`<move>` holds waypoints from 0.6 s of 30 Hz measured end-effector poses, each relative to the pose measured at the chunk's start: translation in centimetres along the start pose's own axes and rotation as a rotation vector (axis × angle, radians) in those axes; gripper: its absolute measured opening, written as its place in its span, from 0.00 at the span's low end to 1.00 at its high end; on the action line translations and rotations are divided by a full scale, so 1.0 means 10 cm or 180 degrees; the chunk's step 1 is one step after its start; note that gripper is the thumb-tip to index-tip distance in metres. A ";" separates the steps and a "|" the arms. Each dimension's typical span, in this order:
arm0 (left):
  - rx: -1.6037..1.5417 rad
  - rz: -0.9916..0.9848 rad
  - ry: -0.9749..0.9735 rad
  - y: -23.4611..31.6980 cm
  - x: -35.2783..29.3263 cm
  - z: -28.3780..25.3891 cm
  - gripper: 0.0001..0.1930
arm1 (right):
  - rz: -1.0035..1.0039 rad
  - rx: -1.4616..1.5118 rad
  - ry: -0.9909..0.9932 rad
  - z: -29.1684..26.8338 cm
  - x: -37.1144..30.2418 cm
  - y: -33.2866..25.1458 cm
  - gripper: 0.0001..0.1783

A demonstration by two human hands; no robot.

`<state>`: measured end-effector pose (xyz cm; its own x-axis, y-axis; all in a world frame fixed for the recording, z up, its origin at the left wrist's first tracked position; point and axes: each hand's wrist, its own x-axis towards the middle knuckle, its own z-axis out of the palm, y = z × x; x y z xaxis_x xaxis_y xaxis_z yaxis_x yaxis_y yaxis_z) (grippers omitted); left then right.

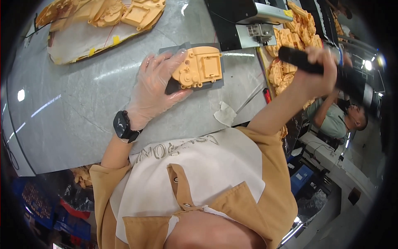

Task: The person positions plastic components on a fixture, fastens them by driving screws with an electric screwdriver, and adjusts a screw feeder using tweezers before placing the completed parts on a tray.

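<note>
My left hand (154, 85), in a clear plastic glove, grips the left side of a light orange molded plastic housing (202, 68). The index finger lies at its upper left edge, the thumb below it. Under the housing is a dark grey block or pad (216, 84), partly covered by the hand. My right hand (325, 68) is raised at the right with its fingers wrapped round a long black-handled tool (300, 60). The tool's far end is smeared by motion, so its kind cannot be made out.
A padded tray (78, 50) with orange parts lies at the upper left of the grey table (74, 103). Close to the right forearm are a red-handled screwdriver (267, 95) and a white scrap (225, 113). More orange parts (286, 41) are heaped beyond; a co-worker (338, 118) is at the right.
</note>
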<state>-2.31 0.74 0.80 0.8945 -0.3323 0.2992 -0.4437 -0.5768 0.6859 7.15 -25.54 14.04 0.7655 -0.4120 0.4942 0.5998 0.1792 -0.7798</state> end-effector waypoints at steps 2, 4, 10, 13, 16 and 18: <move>0.0008 0.0134 0.0137 -0.08 0.13 0.01 0.43 | -0.0367 -0.0334 -0.0289 0.12 0.17 0.21 0.22; -0.0089 0.0108 0.0040 -0.07 0.10 0.02 0.43 | -0.0411 -0.0581 -0.0414 0.12 0.16 0.41 0.20; -0.0086 0.0000 -0.0051 -0.09 0.10 0.02 0.42 | -0.0131 -0.0633 -0.0352 -0.01 -0.34 0.21 0.23; -0.0105 -0.0009 0.0057 -0.06 0.13 0.02 0.42 | -0.0475 -0.0343 -0.0366 0.01 -0.21 0.10 0.23; -0.0148 -0.0184 -0.0039 -0.07 0.12 0.01 0.42 | -0.0557 -0.0364 -0.0206 0.08 -0.02 0.20 0.23; -0.0169 -0.0104 -0.0028 -0.06 0.12 0.03 0.42 | -0.0660 -0.0462 -0.0290 0.07 0.10 0.28 0.20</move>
<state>-0.94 0.49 0.57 0.9078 -0.3207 0.2703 -0.4105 -0.5471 0.7295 9.71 -24.87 12.62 0.6514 -0.3434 0.6766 0.7115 -0.0334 -0.7019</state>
